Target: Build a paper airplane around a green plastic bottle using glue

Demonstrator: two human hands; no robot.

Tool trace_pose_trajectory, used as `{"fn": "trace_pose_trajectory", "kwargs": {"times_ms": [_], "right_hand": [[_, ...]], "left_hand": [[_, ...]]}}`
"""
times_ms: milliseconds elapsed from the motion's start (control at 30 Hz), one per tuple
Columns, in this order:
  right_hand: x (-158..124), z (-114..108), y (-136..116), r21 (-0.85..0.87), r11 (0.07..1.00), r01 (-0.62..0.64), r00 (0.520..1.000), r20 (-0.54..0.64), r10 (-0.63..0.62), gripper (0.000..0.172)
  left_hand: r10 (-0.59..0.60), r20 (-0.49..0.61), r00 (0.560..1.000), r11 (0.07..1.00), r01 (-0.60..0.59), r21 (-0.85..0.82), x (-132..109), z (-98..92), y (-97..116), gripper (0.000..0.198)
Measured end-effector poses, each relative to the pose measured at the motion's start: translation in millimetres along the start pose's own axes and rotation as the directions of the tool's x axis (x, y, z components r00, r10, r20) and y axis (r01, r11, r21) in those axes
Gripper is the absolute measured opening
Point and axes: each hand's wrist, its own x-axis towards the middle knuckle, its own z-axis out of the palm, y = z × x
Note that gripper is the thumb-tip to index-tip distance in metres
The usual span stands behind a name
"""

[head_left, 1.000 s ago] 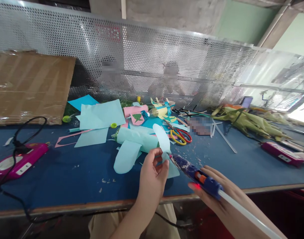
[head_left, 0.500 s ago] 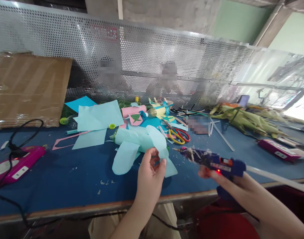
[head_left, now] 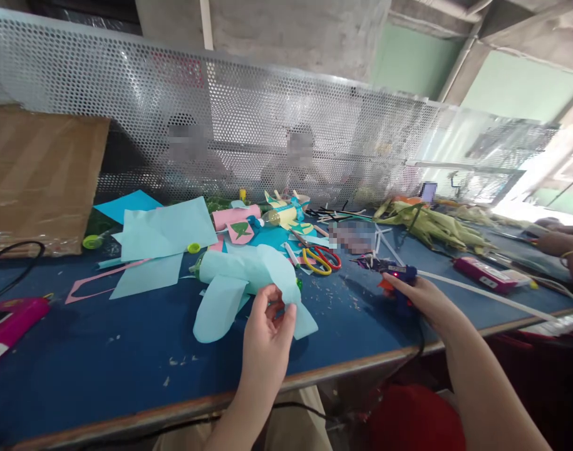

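A plane-shaped model (head_left: 234,269), made of a bottle wrapped in light blue paper with rounded wings, lies on the blue tabletop. My left hand (head_left: 270,326) pinches a light blue paper piece (head_left: 281,272) at the model's right end. In my right hand (head_left: 427,294) is a dark blue glue gun (head_left: 389,269), its red light lit and its nozzle pointing left. A long white glue stick (head_left: 483,295) sticks out of its back. Red and yellow scissors (head_left: 321,258) lie between the model and the glue gun.
Light blue sheets (head_left: 166,228) lie at the left beside a pink paper scrap (head_left: 98,279). Behind the model are a pink roll (head_left: 237,216) and a yellow bottle model (head_left: 281,216). Magenta power strips (head_left: 486,274) and corn husks (head_left: 418,219) are on the table. A perforated metal screen (head_left: 267,119) stands behind.
My right hand has moved the glue gun away from the model, lower toward the tabletop on the right. My left hand keeps its pinch on the paper. The view has turned slightly right.
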Motion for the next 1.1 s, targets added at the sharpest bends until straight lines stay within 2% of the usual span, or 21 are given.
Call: {"fn": "trace_pose_trajectory", "kwargs": {"times_ms": [133, 200, 300, 433, 533, 600, 667, 700, 733, 767, 800, 867, 1000, 1100], "right_hand": [[4.1, 1.2, -3.4, 0.004, 1.000, -0.030, 0.994, -0.103, 0.030, 0.043], [8.8, 0.5, -4.7, -0.010, 0.998, -0.057, 0.992, -0.112, 0.056, 0.043], [17.9, -3.2, -2.2, -0.179, 0.980, -0.084, 0.994, -0.085, 0.069, 0.044], [21.5, -13.7, 9.2, -0.538, 0.839, 0.077, 0.980, -0.113, -0.162, 0.062], [10.6, -20.0, 10.9, -0.676, 0.725, 0.131, 0.953, -0.116, -0.280, 0.068], [-4.6, -15.4, 1.2, -0.708, 0.693, 0.138, 0.929, -0.150, -0.338, 0.063], [-25.7, 0.8, -16.3, -0.604, 0.772, 0.196, 0.906, -0.189, -0.378, 0.045], [-37.6, 13.1, -26.4, -0.460, 0.845, 0.272, 0.909, -0.165, -0.382, 0.038], [-49.6, 27.2, -36.0, -0.278, 0.889, 0.365, 0.922, -0.025, -0.387, 0.035], [-61.2, 42.1, -44.6, -0.094, 0.909, 0.406, 0.912, 0.110, -0.396, 0.036], [-71.6, 56.8, -51.5, 0.063, 0.918, 0.391, 0.895, 0.208, -0.395, 0.036], [-87.6, 81.6, -60.1, 0.298, 0.892, 0.339, 0.869, 0.263, -0.418, 0.035], [-99.5, 105.9, -63.9, 0.458, 0.840, 0.291, 0.880, 0.216, -0.422, 0.028], [-95.2, 109.5, -64.2, 0.481, 0.833, 0.274, 0.897, 0.183, -0.401, 0.026]], "left_hand": [[-0.004, -0.013, 1.000, 1.000, 0.004, -0.010, -0.7, 1.1, 1.8, 0.028], [-0.010, -0.001, 1.000, 1.000, 0.010, -0.009, -1.2, 1.2, 2.3, 0.027], [-0.014, 0.012, 1.000, 1.000, 0.014, -0.007, -1.4, 1.0, 2.2, 0.027], [-0.002, 0.018, 1.000, 1.000, 0.002, -0.009, -1.4, 0.6, 1.4, 0.026], [-0.001, 0.000, 1.000, 1.000, 0.001, -0.015, -1.9, 0.7, 0.4, 0.026], [-0.004, 0.002, 1.000, 1.000, 0.004, -0.030, -1.9, 1.6, -0.6, 0.026], [-0.017, 0.013, 1.000, 0.997, 0.018, -0.070, -1.2, 3.1, -1.1, 0.028], [-0.037, 0.021, 0.999, 0.994, 0.039, -0.099, -0.6, 4.1, -0.8, 0.031], [-0.064, 0.032, 0.997, 0.989, 0.068, -0.133, 0.0, 5.2, 0.1, 0.033], [-0.098, 0.048, 0.994, 0.980, 0.104, -0.168, 0.5, 6.2, 1.7, 0.035], [-0.135, 0.064, 0.989, 0.969, 0.145, -0.200, 0.9, 7.1, 4.1, 0.036], [-0.209, 0.103, 0.972, 0.940, 0.229, -0.254, 1.2, 8.3, 10.6, 0.035], [-0.297, 0.113, 0.948, 0.896, 0.317, -0.311, 0.9, 7.9, 23.2, 0.034], [-0.271, 0.107, 0.957, 0.921, 0.290, -0.261, 5.0, 4.4, 26.7, 0.034]]}}
